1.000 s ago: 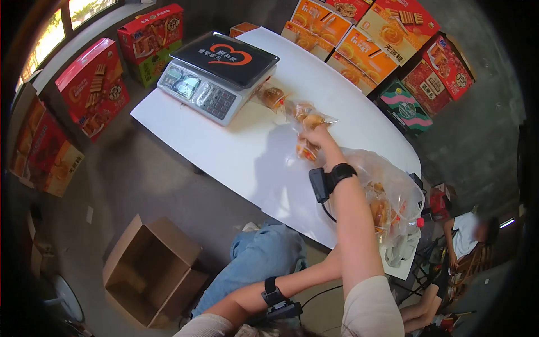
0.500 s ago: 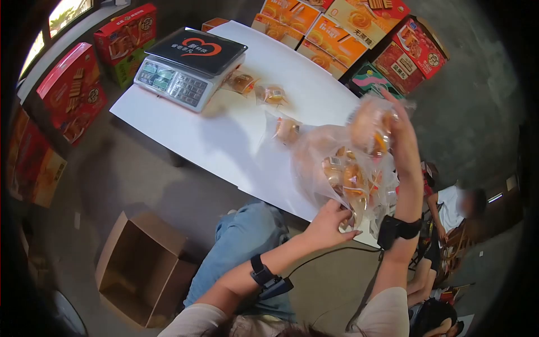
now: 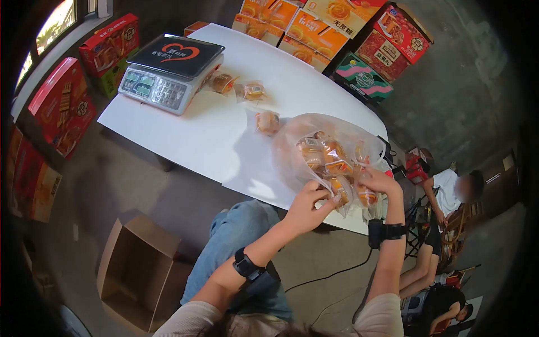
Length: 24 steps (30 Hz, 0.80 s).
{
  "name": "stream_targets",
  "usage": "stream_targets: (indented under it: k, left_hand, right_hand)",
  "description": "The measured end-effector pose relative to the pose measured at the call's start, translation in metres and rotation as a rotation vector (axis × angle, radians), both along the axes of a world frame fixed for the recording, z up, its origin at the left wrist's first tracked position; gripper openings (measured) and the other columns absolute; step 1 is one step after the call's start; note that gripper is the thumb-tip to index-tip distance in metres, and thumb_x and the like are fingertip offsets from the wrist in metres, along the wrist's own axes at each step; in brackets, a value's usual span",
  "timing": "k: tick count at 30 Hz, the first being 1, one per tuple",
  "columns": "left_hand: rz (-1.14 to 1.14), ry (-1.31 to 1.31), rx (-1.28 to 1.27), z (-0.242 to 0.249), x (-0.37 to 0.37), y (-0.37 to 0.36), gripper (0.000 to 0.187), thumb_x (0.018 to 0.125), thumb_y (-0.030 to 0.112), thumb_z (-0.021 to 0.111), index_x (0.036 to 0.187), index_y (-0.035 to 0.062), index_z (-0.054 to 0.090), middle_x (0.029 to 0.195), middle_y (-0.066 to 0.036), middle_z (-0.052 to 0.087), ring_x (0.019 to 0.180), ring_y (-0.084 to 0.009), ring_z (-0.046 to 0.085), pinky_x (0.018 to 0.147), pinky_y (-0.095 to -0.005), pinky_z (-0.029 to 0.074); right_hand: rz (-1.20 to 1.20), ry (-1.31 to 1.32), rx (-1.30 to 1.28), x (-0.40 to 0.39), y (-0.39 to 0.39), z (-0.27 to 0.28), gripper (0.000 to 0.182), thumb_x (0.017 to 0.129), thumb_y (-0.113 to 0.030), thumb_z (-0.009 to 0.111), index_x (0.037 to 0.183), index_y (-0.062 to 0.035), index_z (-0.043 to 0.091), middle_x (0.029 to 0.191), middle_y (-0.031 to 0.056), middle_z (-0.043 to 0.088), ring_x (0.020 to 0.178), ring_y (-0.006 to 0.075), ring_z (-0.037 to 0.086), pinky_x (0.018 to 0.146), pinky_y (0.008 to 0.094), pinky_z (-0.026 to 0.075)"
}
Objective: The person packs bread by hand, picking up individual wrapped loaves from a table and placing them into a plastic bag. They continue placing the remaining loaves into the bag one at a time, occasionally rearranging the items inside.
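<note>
A clear plastic bag lies on the near right part of the white table, with several packaged breads inside it. My left hand is closed on the bag's near edge, thumb pointing toward the breads. At the bag's right side, my right hand has its fingers bent around a packaged bread; the fingertips are partly hidden. Outside the bag, loose wrapped breads lie in a line toward the scale: one close by, another further off, and a third beside the scale.
A digital scale stands at the table's far left. Orange cartons and a green-pink box are behind the white table. An open cardboard box is on the floor at left. Other people are at right.
My right hand has come down from above the bag, with the packaged bread, to the breads at its right side. My left hand stays at the bag's edge. The view has shifted slightly.
</note>
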<state>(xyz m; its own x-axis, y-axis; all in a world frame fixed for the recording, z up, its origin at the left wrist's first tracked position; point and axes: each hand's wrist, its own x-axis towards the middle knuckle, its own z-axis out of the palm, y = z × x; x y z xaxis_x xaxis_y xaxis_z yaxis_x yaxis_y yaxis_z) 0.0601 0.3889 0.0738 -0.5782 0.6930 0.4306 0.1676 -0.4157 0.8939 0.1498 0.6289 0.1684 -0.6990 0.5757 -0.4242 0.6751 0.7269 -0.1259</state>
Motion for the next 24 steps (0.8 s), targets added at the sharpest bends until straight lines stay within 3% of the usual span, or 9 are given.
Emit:
stream_targets:
  k: [2, 4, 8, 10, 13, 16, 20, 22, 24]
  left_hand:
    - [-0.022, -0.019, 0.007, 0.002, -0.003, -0.002, 0.013, 0.082, 0.009, 0.056, 0.079, -0.0008, 0.065, 0.098, -0.009, 0.054, 0.092, -0.0202, 0.053, 0.082, -0.0300, 0.042]
    - [-0.072, -0.018, 0.013, 0.003, -0.005, -0.003, 0.013, 0.082, 0.008, 0.056, 0.079, -0.0007, 0.065, 0.098, -0.009, 0.054, 0.092, -0.0201, 0.052, 0.082, -0.0310, 0.043]
    - [-0.120, -0.047, 0.005, 0.002, -0.007, -0.002, 0.013, 0.082, 0.006, 0.054, 0.079, -0.0010, 0.065, 0.099, -0.009, 0.053, 0.091, -0.0203, 0.052, 0.082, -0.0318, 0.043]
    - [-0.134, -0.064, 0.113, 0.002, -0.011, -0.003, 0.015, 0.083, 0.007, 0.053, 0.079, -0.0013, 0.065, 0.099, -0.010, 0.053, 0.092, -0.0204, 0.052, 0.081, -0.0324, 0.042]
    - [-0.222, -0.263, 0.184, -0.001, -0.017, -0.004, 0.018, 0.085, 0.010, 0.052, 0.080, -0.0007, 0.065, 0.099, -0.010, 0.053, 0.094, -0.0209, 0.051, 0.083, -0.0324, 0.041]
    - [-0.179, -0.159, 0.167, 0.006, -0.021, -0.010, 0.016, 0.084, 0.013, 0.056, 0.079, 0.0013, 0.065, 0.096, -0.010, 0.054, 0.092, -0.0206, 0.051, 0.080, -0.0304, 0.041]
    - [-0.214, -0.187, 0.117, 0.008, -0.029, -0.017, 0.016, 0.085, 0.014, 0.054, 0.081, 0.0024, 0.066, 0.099, -0.010, 0.052, 0.094, -0.0196, 0.049, 0.083, -0.0304, 0.040]
    - [-0.288, -0.380, 0.178, 0.006, -0.033, -0.017, 0.021, 0.087, 0.015, 0.051, 0.082, 0.0016, 0.066, 0.103, -0.009, 0.049, 0.097, -0.0185, 0.048, 0.087, -0.0304, 0.038]
    - [-0.263, -0.372, 0.182, 0.010, -0.039, -0.022, 0.023, 0.088, 0.016, 0.049, 0.081, 0.0008, 0.065, 0.104, -0.009, 0.048, 0.098, -0.0179, 0.047, 0.088, -0.0304, 0.037]
  right_hand:
    - [-0.081, 0.154, 0.014, -0.011, 0.003, -0.006, 0.063, 0.074, -0.036, 0.058, 0.127, -0.0049, 0.043, 0.099, 0.0193, 0.061, 0.093, 0.0304, 0.059, 0.082, 0.0329, 0.044]
    - [0.091, 0.463, 0.193, -0.031, 0.010, -0.007, 0.068, 0.074, -0.030, 0.062, 0.131, -0.0044, 0.037, 0.106, 0.0204, 0.058, 0.100, 0.0282, 0.056, 0.087, 0.0325, 0.042]
    - [0.053, 0.614, -0.013, -0.074, 0.000, -0.012, 0.070, 0.072, -0.025, 0.065, 0.133, -0.0064, 0.036, 0.114, 0.0205, 0.054, 0.106, 0.0281, 0.053, 0.091, 0.0333, 0.040]
    - [0.307, 0.810, 0.143, -0.096, 0.014, -0.043, 0.070, 0.070, -0.024, 0.067, 0.131, -0.0070, 0.038, 0.113, 0.0182, 0.055, 0.102, 0.0287, 0.055, 0.089, 0.0351, 0.041]
    - [0.223, 0.762, 0.090, -0.117, 0.017, -0.054, 0.065, 0.072, -0.027, 0.065, 0.129, -0.0063, 0.041, 0.108, 0.0202, 0.057, 0.100, 0.0318, 0.056, 0.086, 0.0379, 0.042]
    - [0.010, 0.770, 0.281, -0.128, 0.015, -0.053, 0.059, 0.074, -0.030, 0.062, 0.123, -0.0030, 0.045, 0.105, 0.0233, 0.057, 0.100, 0.0345, 0.056, 0.084, 0.0398, 0.042]
    - [-0.018, 0.855, 0.324, -0.125, 0.020, -0.048, 0.057, 0.076, -0.036, 0.058, 0.120, -0.0014, 0.047, 0.101, 0.0257, 0.058, 0.097, 0.0377, 0.056, 0.082, 0.0412, 0.043]
    - [-0.131, 0.575, 0.397, -0.118, 0.021, -0.030, 0.059, 0.075, -0.039, 0.057, 0.119, 0.0000, 0.047, 0.095, 0.0246, 0.061, 0.090, 0.0386, 0.059, 0.080, 0.0415, 0.045]
    - [-0.095, 0.480, 0.427, -0.110, 0.021, -0.022, 0.059, 0.076, -0.039, 0.055, 0.120, -0.0002, 0.047, 0.092, 0.0242, 0.061, 0.087, 0.0386, 0.059, 0.079, 0.0407, 0.045]
